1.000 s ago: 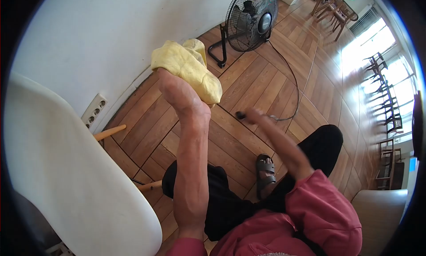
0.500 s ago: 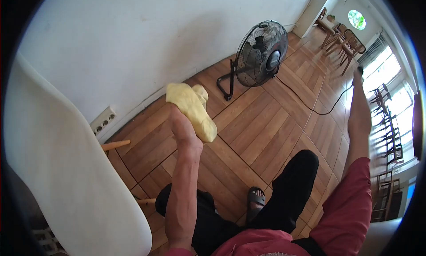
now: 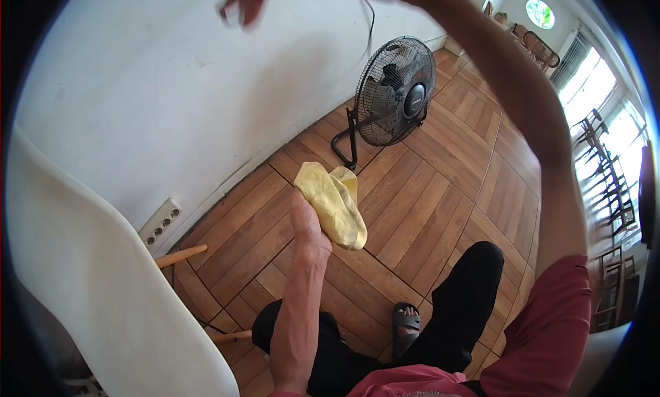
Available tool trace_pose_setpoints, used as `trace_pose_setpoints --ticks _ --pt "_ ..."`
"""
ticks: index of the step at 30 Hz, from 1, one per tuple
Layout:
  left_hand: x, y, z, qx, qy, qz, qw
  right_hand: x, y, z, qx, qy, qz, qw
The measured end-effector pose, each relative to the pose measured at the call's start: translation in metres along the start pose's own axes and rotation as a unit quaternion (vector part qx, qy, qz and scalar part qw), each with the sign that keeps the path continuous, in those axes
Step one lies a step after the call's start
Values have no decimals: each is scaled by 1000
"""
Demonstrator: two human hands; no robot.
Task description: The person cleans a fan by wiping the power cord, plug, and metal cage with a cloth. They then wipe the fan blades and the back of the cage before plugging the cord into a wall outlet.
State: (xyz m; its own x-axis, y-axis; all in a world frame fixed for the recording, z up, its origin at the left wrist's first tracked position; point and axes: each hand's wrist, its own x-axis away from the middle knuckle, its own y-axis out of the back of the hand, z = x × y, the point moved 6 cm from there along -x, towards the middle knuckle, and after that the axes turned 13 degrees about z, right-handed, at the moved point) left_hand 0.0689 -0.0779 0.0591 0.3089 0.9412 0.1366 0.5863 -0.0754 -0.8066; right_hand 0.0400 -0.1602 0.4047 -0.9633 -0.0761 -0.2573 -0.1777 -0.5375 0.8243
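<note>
My left hand is wrapped round a folded yellow cloth and held out over the floor, its fingers mostly hidden under the cloth. My right hand is raised at the top edge, in front of the white wall, blurred and partly cut off. Something dark shows at its fingertips, seemingly the plug end of a power cord. The thin black cord hangs from near my right forearm down behind the black floor fan. Neither hand touches the fan, which stands on its tubular base by the wall.
A white chair with wooden legs is close on my left. Behind it, a multi-socket outlet sits low on the wall. Wooden chairs stand at the far end, with more along the windows on the right. The floor is wood-patterned.
My right hand has swung from the far right up and across to the upper left, and the cord has lifted off the floor with it. The cloth has moved slightly right and down.
</note>
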Motion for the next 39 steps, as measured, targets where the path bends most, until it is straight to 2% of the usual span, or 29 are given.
trace_pose_setpoints --ticks 2,5,7,8,10,11,12,13,14,15,16,17,18,20,22,24,27,28,30,35,36,39 --pt "2 2 -1 10 2 -1 1000 15 -29 -14 -146 -42 -17 988" --pt "8 9 -8 15 -9 -21 1000 63 -38 -18 -148 -174 -117 967" --pt "18 5 -20 1 -18 -25 1000 82 -37 -10 68 -348 -191 915" --pt "15 10 -22 -26 -24 20 999 92 -36 -17 32 -331 -200 922" --pt "14 25 -24 -183 -35 40 982 110 -44 -45 -46 -296 -222 928" --pt "15 29 -25 -261 -38 49 963 106 -56 -52 -130 -259 -235 928" --pt "18 29 -26 -394 -26 41 918 98 -70 -58 -213 -221 -246 919" --pt "41 1 -39 -543 14 -1 839 90 -86 -64 -296 -182 -257 902" --pt "49 -9 -38 -676 30 2 736 87 -108 -77 -371 -217 -261 864" --pt "55 -15 -32 -790 45 8 611 86 -131 -97 -430 -226 -270 832" --pt "60 -13 -22 -816 58 20 574 85 -156 -120 -479 -249 -276 795" --pt "66 -10 -12 -840 73 33 537 87 -187 -142 -503 -300 -323 744" --pt "73 -7 -3 -861 88 43 498 88 -220 -168 -511 -336 -324 722" --pt "84 -14 6 -845 138 99 506 85 -292 -197 -552 -347 -278 705" --pt "107 -15 15 -832 164 118 517 86 -365 -204 -657 -351 -316 588" --pt "126 -17 23 -829 147 119 527 90 -427 -210 -683 -310 -301 589" --pt "168 -31 28 -838 158 161 497 105 -496 -217 -678 -342 -293 581" --pt "184 -34 27 -841 129 162 499 101 -505 -219 -678 -302 -292 604" --pt "216 -54 13 -819 81 184 537 94 -516 -221 -681 -280 -314 599" --pt "258 -95 -26 -801 27 211 560 68 -508 -212 -668 -241 -321 626" --pt "253 -102 -32 -800 7 211 561 68 -507 -210 -673 -226 -330 622" --pt "224 -110 -46 -822 9 228 521 69 -501 -206 -681 -216 -356 602"
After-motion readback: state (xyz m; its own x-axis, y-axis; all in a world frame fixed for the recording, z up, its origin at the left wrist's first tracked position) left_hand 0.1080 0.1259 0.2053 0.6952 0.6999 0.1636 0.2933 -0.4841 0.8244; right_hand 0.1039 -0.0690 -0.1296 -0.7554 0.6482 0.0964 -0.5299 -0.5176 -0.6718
